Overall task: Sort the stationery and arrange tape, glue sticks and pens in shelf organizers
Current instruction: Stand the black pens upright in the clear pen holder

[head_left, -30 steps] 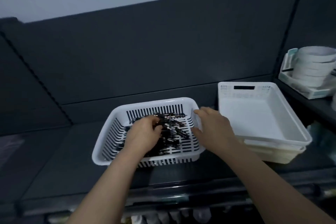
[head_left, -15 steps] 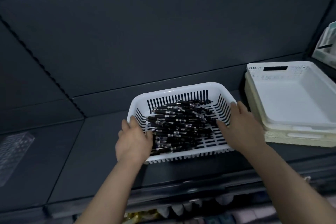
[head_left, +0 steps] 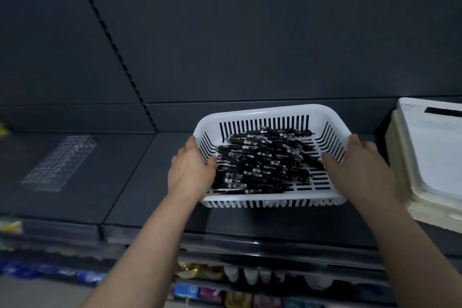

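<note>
A white slotted basket holds a heap of several black pens on the dark shelf. My left hand grips the basket's left rim, thumb inside the wall. At the right rim my right hand grips the same way, thumb over the edge. The basket looks slightly raised at the front.
A stack of white and cream trays stands directly right of the basket. A clear plastic organizer lies on the shelf section to the left. A slotted upright divides the back panel. Packaged goods fill the shelf below.
My left hand came out of the pens to the basket's left rim, the right hand went to the right rim. Both now grip it, thumbs inside. My view has swung left.
</note>
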Motion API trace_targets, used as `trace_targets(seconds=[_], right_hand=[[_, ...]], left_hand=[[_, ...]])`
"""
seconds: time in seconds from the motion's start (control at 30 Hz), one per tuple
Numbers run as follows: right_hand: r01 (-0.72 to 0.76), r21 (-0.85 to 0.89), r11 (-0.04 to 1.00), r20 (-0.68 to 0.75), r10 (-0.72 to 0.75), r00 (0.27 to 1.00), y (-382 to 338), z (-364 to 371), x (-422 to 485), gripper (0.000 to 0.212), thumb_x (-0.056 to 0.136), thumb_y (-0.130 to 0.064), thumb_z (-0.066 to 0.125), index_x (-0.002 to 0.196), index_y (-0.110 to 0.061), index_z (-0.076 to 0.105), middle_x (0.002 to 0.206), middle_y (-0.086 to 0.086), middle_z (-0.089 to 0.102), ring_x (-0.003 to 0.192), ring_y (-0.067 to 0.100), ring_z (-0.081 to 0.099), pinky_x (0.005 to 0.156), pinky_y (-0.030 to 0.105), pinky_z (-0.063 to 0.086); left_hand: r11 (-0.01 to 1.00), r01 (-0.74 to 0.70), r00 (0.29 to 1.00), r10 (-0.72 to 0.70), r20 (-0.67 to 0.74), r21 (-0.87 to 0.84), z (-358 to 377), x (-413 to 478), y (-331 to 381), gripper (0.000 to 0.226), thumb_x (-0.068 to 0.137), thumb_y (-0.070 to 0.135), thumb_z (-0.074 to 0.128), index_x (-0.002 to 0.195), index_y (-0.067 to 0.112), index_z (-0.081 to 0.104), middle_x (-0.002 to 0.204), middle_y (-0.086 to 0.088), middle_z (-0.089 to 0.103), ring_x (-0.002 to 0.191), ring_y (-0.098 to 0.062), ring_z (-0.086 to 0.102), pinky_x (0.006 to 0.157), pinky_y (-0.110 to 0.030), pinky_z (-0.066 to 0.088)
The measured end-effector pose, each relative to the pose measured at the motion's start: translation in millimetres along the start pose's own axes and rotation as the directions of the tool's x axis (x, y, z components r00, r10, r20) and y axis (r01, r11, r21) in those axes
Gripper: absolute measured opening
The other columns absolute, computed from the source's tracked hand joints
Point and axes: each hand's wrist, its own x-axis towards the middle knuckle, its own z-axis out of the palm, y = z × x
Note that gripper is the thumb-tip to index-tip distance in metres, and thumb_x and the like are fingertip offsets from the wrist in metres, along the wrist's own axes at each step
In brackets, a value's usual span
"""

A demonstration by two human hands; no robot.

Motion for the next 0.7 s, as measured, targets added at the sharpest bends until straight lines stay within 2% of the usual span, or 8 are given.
trace_targets(seconds=[0.1,0.2,0.33,0.47,0.6,0.7], right_hand=[[0.079,0.041,0.996,0.052,-0.081,0.995,-43.8,3.4,-2.7,0.063,0.09,-0.045,0.051,0.135,-0.004,0.035,0.124,0.017,0.046,0.104,0.035,0.054,0.069,0.037,0.041],[0.165,0.093,0.982,0.084,-0.173,0.981,-93.4,15.1,-12.9,0.063,0.09,-0.045,0.05,0.136,-0.005,0.033,0.124,0.016,0.045,0.104,0.033,0.054,0.068,0.036,0.038],[0.226,0.137,0.964,0.107,-0.242,0.964,-158.9,37.4,-35.7,0.069,0.091,-0.047,0.049,0.141,-0.006,0.026,0.128,0.015,0.042,0.107,0.032,0.053,0.072,0.037,0.043],[0.215,0.16,0.963,0.144,-0.238,0.96,-216.1,65.0,-64.7,0.073,0.09,-0.048,0.049,0.143,-0.005,0.023,0.13,0.014,0.039,0.11,0.032,0.051,0.074,0.037,0.043],[0.169,0.179,0.969,0.197,-0.204,0.959,-258.5,94.5,-90.0,0.069,0.091,-0.047,0.049,0.138,-0.003,0.026,0.124,0.014,0.041,0.102,0.031,0.053,0.066,0.033,0.038],[0.133,0.185,0.974,0.219,-0.173,0.96,-286.8,114.0,-105.3,0.072,0.091,-0.046,0.05,0.141,-0.003,0.021,0.127,0.014,0.037,0.099,0.028,0.053,0.067,0.033,0.04]], left_hand=[[0.997,0.072,0.996,-0.071,-0.051,0.02,-31.2,0.2,-33.2,0.065,0.091,0.039,0.056,0.145,0.016,0.029,0.133,-0.012,0.05,0.12,-0.033,0.048,0.088,-0.043,0.044],[0.989,0.147,0.985,-0.143,-0.094,0.029,-62.2,3.5,-74.6,0.062,0.09,0.039,0.056,0.143,0.016,0.031,0.131,-0.013,0.051,0.118,-0.034,0.049,0.088,-0.044,0.045],[0.976,0.211,0.969,-0.203,-0.14,0.046,-98.2,15.4,-136.8,0.065,0.09,0.043,0.057,0.144,0.019,0.031,0.133,-0.012,0.051,0.12,-0.034,0.05,0.09,-0.046,0.046],[0.97,0.237,0.966,-0.229,-0.118,0.058,-123.2,37.2,-200.7,0.062,0.089,0.043,0.058,0.143,0.023,0.033,0.133,-0.011,0.053,0.118,-0.033,0.052,0.09,-0.045,0.047],[0.978,0.2,0.979,-0.198,-0.045,0.055,-135.3,63.9,-255.7,0.06,0.089,0.043,0.058,0.142,0.026,0.035,0.134,-0.01,0.053,0.118,-0.032,0.053,0.089,-0.044,0.048],[0.984,0.172,0.985,-0.172,-0.021,0.043,-140.8,83.1,-289.7,0.06,0.088,0.042,0.06,0.141,0.025,0.037,0.134,-0.01,0.054,0.118,-0.031,0.053,0.091,-0.043,0.047]])
